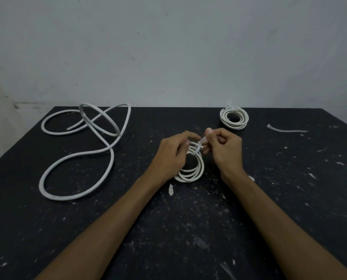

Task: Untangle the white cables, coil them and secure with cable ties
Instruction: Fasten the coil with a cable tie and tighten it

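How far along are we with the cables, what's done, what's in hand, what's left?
Done: the far coil lies wound with a tie on it. In hand: the left hand holds the middle coil while the right hand pinches the cable tie around it. Left: the loose cable still sprawls uncoiled; a spare tie waits at right.

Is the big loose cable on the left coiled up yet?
No, the loose cable sprawls in open loops on the table, while both hands work on the small coil.
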